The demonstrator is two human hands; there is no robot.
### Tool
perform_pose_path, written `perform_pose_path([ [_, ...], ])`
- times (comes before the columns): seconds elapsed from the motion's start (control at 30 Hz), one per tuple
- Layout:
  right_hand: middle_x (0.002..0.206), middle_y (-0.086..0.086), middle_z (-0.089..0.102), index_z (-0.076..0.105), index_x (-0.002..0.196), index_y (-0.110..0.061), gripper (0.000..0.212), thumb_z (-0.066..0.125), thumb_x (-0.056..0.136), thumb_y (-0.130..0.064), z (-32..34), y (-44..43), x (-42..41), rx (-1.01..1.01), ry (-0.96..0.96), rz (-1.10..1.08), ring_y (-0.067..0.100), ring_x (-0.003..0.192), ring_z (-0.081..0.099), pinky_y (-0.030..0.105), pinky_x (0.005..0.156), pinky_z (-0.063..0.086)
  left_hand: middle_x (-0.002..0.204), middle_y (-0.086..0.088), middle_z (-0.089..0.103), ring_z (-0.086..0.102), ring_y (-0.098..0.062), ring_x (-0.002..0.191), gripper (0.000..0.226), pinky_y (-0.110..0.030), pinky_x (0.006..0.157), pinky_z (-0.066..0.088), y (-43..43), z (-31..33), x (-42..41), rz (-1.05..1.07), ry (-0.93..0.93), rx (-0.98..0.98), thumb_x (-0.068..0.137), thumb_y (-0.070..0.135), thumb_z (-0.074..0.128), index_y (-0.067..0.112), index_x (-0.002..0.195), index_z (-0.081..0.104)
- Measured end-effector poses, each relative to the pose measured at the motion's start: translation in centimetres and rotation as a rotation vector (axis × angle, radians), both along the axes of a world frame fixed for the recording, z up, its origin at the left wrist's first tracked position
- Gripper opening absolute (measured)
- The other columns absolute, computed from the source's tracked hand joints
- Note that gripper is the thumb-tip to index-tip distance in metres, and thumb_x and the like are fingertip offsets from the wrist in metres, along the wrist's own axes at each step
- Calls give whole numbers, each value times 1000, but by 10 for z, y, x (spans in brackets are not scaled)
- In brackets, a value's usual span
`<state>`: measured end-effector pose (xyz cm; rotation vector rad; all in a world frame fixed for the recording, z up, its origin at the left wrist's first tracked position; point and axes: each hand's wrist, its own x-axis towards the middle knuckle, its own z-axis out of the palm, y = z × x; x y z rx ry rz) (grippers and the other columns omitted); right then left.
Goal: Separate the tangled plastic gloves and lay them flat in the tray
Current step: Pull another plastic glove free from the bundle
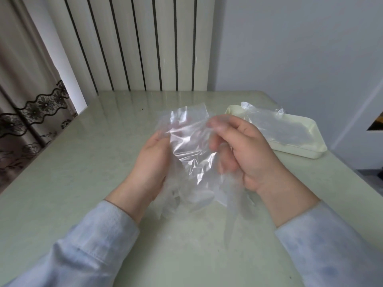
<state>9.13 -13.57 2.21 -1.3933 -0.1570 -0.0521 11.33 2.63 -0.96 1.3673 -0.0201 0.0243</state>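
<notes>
The person's left hand [149,162] and right hand [250,154] were raised just above the pale green tabletop [78,166], facing each other, with the tangled plastic gloves [190,148] between them. The left hand gripped the clear film from the left: its thumb lay along the near edge, and its fingers showed only as pinkish shapes through the plastic. The right hand held the bundle from the right with curled fingers [219,123]. These were blurred, so the exact pinch could not be made out. The upper part of the film stood up between the two hands in a crumpled sheet that caught bright glare. The lower part hung down in loose folds and trailed onto the tabletop below the wrists. How many gloves were in the bundle could not be told.

Further back on the right, well apart from the hands, a cream tray [298,151] sat on the tabletop. A flat glove [275,125] lay spread in it, its far end rising over the tray's back rim.

Both forearms were in light blue sleeves [99,241]. Behind the tabletop stood a white ribbed radiator [134,42] with dark gaps between its columns. A beige curtain [27,96] with a dark lace band hung at the left, and a plain pale wall [294,48] filled the right.
</notes>
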Motion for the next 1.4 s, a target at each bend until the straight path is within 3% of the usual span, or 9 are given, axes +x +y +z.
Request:
perform_pose_path([
  [0.23,59,1,62,68,86,-13,16,63,99,-21,-4,19,-3,32,-26,-158,19,39,51,25,40,43,78,8,73,67,-15,82,23,-32,78,50,-4,-4,3,-126,4,7,86,25,65,18,107,70],
  [0.37,56,1,63,62,81,-9,29,67,97,-33,-18,13,8,-206,-106,-412,22,43,56,34,44,49,77,-2,76,70,-12,65,15,-20,56,52,-9,-5,0,-102,57,-136,96,20,62,11,98,75],
  [0.53,52,-5,54,55,69,-12,42,73,88,-45,-26,9,13,-457,-178,-584,16,52,50,30,56,46,129,-18,67,66,-33,117,50,-48,106,49,-9,-5,-1,-182,131,-200,89,43,64,12,127,69],
  [0.7,79,-9,65,60,77,-20,33,75,85,-48,-29,9,14,-484,-203,-621,8,72,59,17,68,45,135,-20,63,59,-40,127,71,-59,116,36,-7,-13,5,-232,172,-259,77,56,68,12,132,65],
  [0.83,111,-16,59,57,105,-32,35,74,84,-53,-31,10,16,-488,-157,-563,-3,98,58,11,80,42,134,-11,64,59,-37,128,67,-55,115,38,-4,-10,2,-232,204,-203,85,63,62,15,132,66],
  [0.97,101,-23,55,49,109,-41,36,73,86,-54,-29,10,15,-459,-107,-518,4,97,61,20,79,47,119,-14,72,72,-28,105,74,-42,94,57,-7,-3,-10,-385,144,-315,85,69,39,13,119,75],
  [1.07,96,-14,59,49,108,-42,34,72,86,-55,-31,11,16,-479,-126,-522,10,90,63,27,76,50,122,-16,71,70,-29,107,57,-45,95,57,-8,-3,-13,-439,78,-312,88,57,59,14,122,73],
  [1.17,81,-7,58,54,110,-37,32,71,87,-52,-33,10,17,-513,-164,-530,9,74,58,26,68,47,108,-13,76,73,-26,97,26,-37,84,59,-11,-7,-7,-265,38,-179,99,21,58,8,117,72],
  [1.4,74,-7,67,60,115,-35,30,69,90,-48,-24,-14,21,-696,-47,-242,-2,70,61,18,65,42,72,-1,72,67,-10,64,14,-20,66,50,8,-8,25,-11,75,-195,94,22,65,10,88,68],
])
